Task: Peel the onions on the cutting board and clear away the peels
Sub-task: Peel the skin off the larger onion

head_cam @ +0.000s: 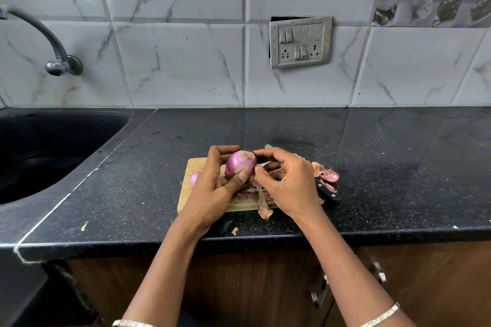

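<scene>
Onion (240, 164), mostly bare and purple, is held over the board (196, 164) at frame centre, gripped in the curled fingers and thumb of the left hand (212, 188). Beside it the right hand (287, 183) pinches a peel strip (261, 199) hanging down. A second onion (194, 178) shows left of the left hand; loose peels (326, 174) and a knife (329, 194) lie right.

Black speckled worktop (372, 154) with a dark sink (79, 127) recessed at left. Curved tap (50, 42) and switch-socket panel (300, 42) mounted on the marble-tiled wall (186, 61). Wooden cabinet (239, 287) below.
</scene>
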`<state>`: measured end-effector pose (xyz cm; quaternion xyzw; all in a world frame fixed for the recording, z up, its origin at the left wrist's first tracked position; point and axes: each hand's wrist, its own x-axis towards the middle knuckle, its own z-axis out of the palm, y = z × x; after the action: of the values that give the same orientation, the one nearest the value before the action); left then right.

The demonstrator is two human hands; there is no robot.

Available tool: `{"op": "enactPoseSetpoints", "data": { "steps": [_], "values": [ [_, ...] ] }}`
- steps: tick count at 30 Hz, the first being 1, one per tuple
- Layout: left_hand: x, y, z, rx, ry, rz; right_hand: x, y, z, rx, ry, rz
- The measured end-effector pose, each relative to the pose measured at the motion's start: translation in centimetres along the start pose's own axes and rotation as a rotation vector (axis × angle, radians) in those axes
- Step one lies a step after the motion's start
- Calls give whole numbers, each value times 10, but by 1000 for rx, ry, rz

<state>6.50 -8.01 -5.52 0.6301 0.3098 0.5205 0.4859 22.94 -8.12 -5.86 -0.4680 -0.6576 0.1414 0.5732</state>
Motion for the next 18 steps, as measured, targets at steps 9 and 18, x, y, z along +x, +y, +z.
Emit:
{"op": "enactPoseSetpoints", "data": {
  "steps": [9,18],
  "values": [
    [1,-1,0,-5,-14,-6,0,-3,-2,56,-32,70],
    [2,-3,-1,0,-44,5,1,-2,-3,138,-49,126]
  ]
}}
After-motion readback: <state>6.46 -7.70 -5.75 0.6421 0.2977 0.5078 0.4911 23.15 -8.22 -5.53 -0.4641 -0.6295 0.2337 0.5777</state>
